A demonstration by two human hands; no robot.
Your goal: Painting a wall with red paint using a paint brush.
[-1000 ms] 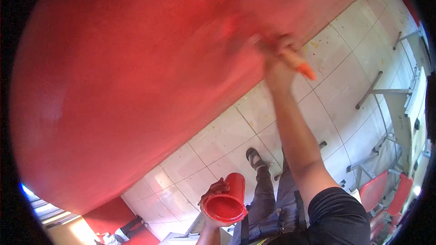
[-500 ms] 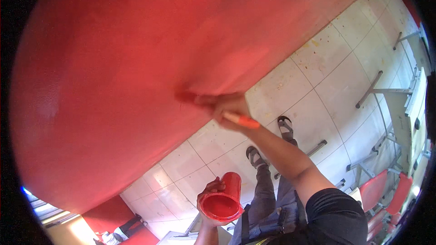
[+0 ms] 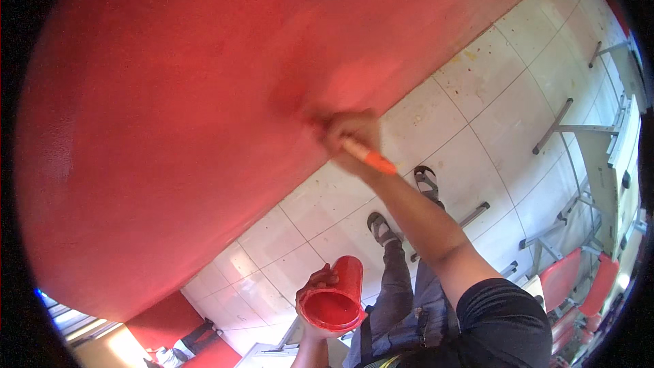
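My right hand (image 3: 355,133) is closed round a paintbrush (image 3: 371,156) with a pale, orange-ended handle. Its bristle end reaches the red wall (image 3: 184,109), but motion blur and my hand hide most of it. Lower down, my left hand (image 3: 313,289) grips a red paint container (image 3: 350,276) by its side, fingers wrapped round it. The container's round mouth faces up toward me, with red paint (image 3: 330,309) inside and smeared on its rim. A glossier, wet-looking streak shows on the wall near the brush.
Pale floor tiles (image 3: 415,126) with yellowish stains run along the wall's foot. At right stand tables with metal legs (image 3: 558,126) and red chairs (image 3: 561,279). My sandalled feet (image 3: 381,228) are near the wall. Another person (image 3: 182,351) is at the lower left.
My right hand and the paintbrush have moved a little right and up along the wall. My left hand holds the paint container in nearly the same place.
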